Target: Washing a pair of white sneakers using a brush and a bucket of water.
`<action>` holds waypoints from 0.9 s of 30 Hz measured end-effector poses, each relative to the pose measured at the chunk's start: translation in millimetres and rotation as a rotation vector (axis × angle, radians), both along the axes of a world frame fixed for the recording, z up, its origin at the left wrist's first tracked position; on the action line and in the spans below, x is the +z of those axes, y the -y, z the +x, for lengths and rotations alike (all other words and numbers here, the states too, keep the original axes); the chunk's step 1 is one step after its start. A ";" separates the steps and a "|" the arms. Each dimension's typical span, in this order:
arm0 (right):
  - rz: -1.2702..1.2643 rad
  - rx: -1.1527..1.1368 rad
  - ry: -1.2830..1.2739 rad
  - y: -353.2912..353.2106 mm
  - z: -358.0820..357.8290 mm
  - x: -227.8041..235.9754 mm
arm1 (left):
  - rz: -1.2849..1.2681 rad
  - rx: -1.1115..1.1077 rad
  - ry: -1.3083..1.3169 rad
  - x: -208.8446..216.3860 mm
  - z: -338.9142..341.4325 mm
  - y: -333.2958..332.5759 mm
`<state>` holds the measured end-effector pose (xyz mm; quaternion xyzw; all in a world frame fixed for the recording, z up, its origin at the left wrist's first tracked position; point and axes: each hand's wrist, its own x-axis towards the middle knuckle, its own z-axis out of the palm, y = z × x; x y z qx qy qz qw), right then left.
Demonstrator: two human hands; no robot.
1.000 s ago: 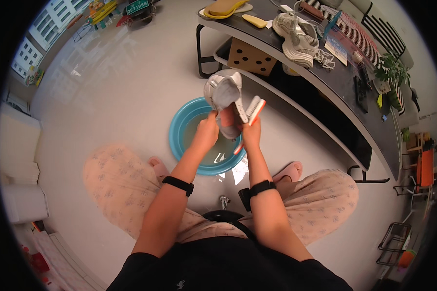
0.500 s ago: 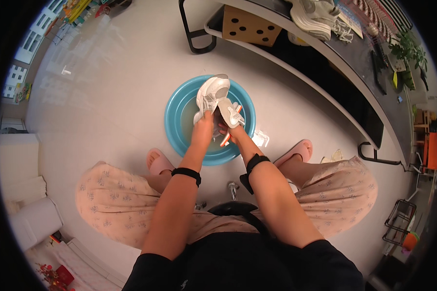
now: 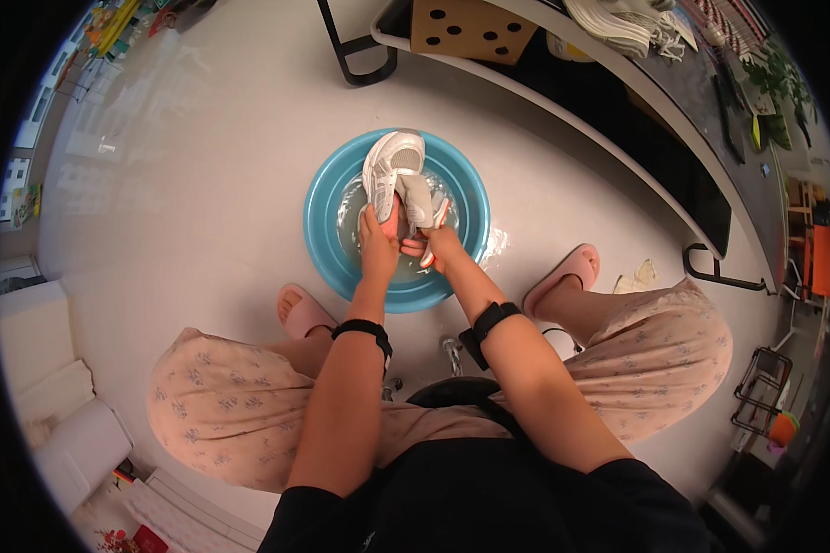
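A pale grey-and-white sneaker is held over the blue basin, its toe pointing away from me and its tongue pulled out to the right. My left hand is closed on the sneaker's heel end, at the left of its opening. Close beside it, my right hand grips a slim white-and-orange brush near the tongue. The brush's bristles cannot be made out, and part of it is hidden by my fingers. Water shows in the basin below the shoe.
A dark-topped table with a curved pale edge stands at the right, carrying other white shoes. A cardboard box with dark spots sits on its lower shelf. My pink slippers flank the basin, and splashed water wets the floor to its right.
The sneaker has straightened and sits lower in the basin. Its tongue has swung left, closer to the shoe's body. Both hands stay at the shoe, and the view has shifted slightly.
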<state>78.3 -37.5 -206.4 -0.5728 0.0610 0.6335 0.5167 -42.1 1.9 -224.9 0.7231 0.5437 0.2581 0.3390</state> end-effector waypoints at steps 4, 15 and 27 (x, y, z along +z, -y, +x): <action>0.060 -0.303 0.094 3.2 -13.1 8.6 | -0.193 0.039 -0.200 -2.4 -4.5 -2.4; -0.146 0.073 0.757 -7.4 -26.9 16.7 | -0.106 -0.032 -0.473 34.6 5.1 18.6; 0.440 -0.355 -0.051 -36.3 50.4 71.1 | -0.064 -0.036 -0.539 26.3 -9.6 13.1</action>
